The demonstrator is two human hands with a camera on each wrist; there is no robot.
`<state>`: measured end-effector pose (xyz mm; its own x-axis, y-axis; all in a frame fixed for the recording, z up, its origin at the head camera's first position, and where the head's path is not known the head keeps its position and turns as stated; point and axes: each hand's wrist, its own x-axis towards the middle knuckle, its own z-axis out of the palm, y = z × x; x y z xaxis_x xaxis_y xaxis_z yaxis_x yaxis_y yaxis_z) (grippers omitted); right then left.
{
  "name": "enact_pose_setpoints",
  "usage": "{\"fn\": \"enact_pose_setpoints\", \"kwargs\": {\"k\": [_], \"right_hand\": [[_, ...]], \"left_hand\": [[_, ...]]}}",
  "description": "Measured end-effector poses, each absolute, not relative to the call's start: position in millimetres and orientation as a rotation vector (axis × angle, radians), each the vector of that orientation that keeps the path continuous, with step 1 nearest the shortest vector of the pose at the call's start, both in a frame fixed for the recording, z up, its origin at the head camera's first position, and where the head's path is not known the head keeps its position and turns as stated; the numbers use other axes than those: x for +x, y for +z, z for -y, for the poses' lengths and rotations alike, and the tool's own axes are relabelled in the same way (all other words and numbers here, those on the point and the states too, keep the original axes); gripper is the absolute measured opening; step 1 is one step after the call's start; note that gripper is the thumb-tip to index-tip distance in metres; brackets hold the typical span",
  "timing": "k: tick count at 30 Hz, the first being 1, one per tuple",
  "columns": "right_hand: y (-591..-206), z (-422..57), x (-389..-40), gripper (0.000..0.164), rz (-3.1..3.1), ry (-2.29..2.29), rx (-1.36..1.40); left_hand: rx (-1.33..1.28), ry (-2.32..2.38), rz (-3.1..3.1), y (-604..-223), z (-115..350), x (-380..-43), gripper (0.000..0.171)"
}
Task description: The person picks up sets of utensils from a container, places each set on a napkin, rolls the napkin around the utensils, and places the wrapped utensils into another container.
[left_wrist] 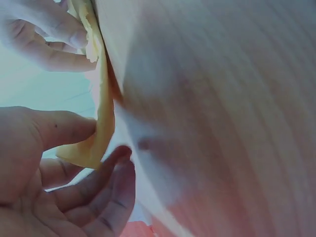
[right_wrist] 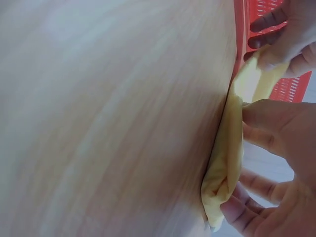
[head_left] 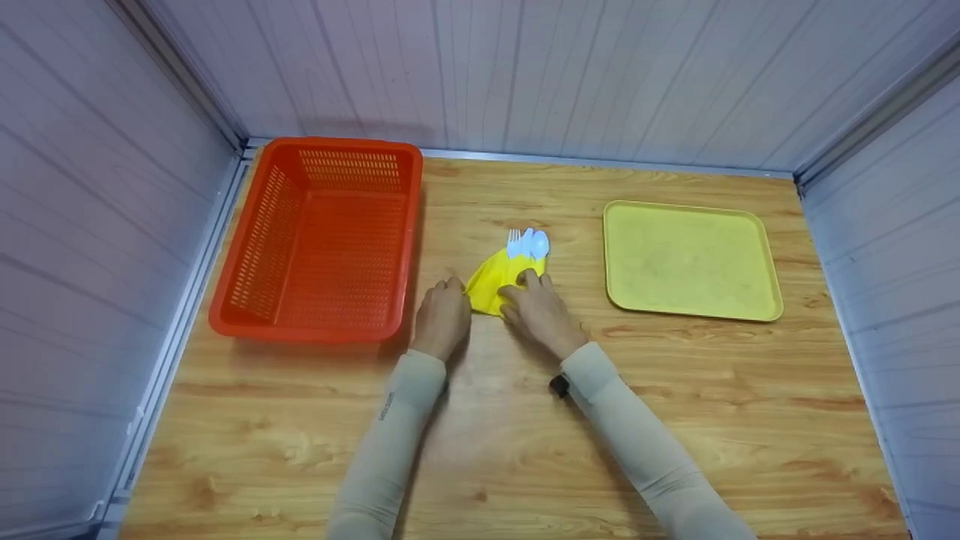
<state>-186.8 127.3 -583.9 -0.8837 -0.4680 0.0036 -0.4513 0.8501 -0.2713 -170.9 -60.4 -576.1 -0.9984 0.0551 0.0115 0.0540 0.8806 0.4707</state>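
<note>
A yellow cloth napkin [head_left: 491,283] lies partly folded on the wooden table. White plastic cutlery shows past its far edge: a fork [head_left: 514,241], a spoon [head_left: 540,244] and a third piece between them, whose kind is hard to make out. My left hand [head_left: 442,315] pinches the napkin's left corner; in the left wrist view the cloth stands raised between thumb and fingers. On the folded part, my right hand [head_left: 541,313] holds the cloth with bent fingers and thumb, seen spread along it in the right wrist view. The cutlery's lower ends are hidden under the cloth.
An orange-red plastic basket [head_left: 411,247] with slotted walls stands left of the left hand. To the right lies a yellow rectangular tray [head_left: 694,262]. Pale panels [head_left: 510,75] enclose the table at the back and both sides.
</note>
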Motion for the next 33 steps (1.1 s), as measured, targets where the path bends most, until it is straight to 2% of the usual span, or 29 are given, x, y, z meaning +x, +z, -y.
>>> {"fn": "enact_pose_setpoints", "kwargs": {"k": [3,10,15,24,33], "right_hand": [[-583.9,-127.3,-187.2,0.030,-2.959,-0.402,-0.759],[-583.6,-126.7,-188.0,0.028,-2.981,-0.348,-0.845],[-583.8,-127.3,-190.7,0.030,-2.975,-0.317,-0.861],[-579.8,-132.7,-196.9,0.063,-2.914,-0.500,-0.685],[-580.9,-141.9,-204.7,0.080,-2.799,-0.756,-0.642]], "left_hand": [[0.087,0.910,-3.003,-573.8,59.3,-171.4,0.016],[0.125,1.215,-2.919,-571.9,55.3,-169.2,0.031],[0.186,1.318,-2.923,-570.5,49.0,-166.7,0.023],[0.310,1.349,-2.923,-567.7,31.1,-164.6,0.018],[0.371,1.301,-2.880,-568.8,13.1,-165.2,0.015]]}}
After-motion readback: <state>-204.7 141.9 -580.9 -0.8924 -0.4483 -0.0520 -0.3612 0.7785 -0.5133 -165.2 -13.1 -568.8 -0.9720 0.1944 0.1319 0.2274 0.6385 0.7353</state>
